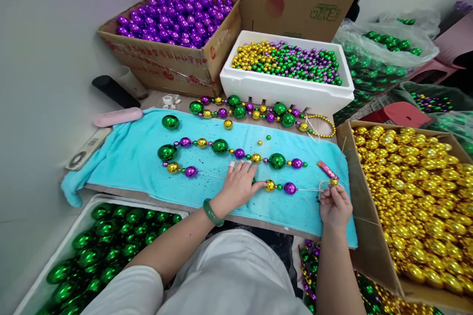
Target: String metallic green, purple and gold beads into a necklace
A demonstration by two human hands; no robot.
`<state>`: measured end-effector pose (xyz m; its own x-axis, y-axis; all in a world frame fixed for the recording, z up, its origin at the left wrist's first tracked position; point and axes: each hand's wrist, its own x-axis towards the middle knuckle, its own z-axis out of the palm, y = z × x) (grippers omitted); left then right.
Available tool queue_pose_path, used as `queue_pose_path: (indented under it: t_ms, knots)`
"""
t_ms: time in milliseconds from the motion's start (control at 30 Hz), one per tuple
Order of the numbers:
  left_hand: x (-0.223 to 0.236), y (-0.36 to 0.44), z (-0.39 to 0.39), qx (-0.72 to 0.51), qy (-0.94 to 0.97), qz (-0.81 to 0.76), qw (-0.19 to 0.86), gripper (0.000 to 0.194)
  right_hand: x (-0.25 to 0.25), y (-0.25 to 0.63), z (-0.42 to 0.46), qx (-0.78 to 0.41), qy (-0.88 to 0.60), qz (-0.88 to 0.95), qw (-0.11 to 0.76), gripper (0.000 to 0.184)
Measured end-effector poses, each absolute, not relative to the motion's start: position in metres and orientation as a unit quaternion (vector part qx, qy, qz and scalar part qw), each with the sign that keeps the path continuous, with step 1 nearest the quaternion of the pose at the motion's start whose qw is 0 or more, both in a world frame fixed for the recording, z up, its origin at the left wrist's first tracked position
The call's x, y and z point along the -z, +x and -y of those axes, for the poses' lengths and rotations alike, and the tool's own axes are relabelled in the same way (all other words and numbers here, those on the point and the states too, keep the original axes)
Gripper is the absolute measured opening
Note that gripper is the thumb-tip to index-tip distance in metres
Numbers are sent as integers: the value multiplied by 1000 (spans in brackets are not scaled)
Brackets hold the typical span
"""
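A bead strand point(220, 146) of green, purple and gold beads curves in a U over the turquoise towel point(125, 157). My left hand point(240, 179) lies on its lower row with fingers stretched out, covering part of it. The thumb touches a gold bead point(269, 185); a purple bead point(290, 188) sits to its right. From there white string point(306, 189) runs to my right hand point(335, 204), whose fingers are pinched at a small gold bead point(333, 182). A thin needle-like rod point(342, 153) rises above that bead. Nearby lies a pink-red packet point(327, 170).
Behind lies another bead strand point(255, 114). A purple-bead carton point(207, 66), a white foam box point(284, 86) and a gold-bead carton point(364, 206) border the towel. A foam tray point(48, 261) of green beads stands front left. A loose green bead point(170, 122) rests on the towel.
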<state>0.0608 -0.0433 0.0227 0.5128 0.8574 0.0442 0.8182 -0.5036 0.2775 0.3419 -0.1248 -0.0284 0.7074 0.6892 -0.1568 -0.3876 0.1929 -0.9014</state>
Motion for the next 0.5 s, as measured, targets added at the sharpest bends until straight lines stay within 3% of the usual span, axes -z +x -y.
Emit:
queue_pose_path:
  t_ms: [500]
  knots:
    - [-26,44,39,-76,839,-518,145,64,31,346,123,-330,-541,157,757,26]
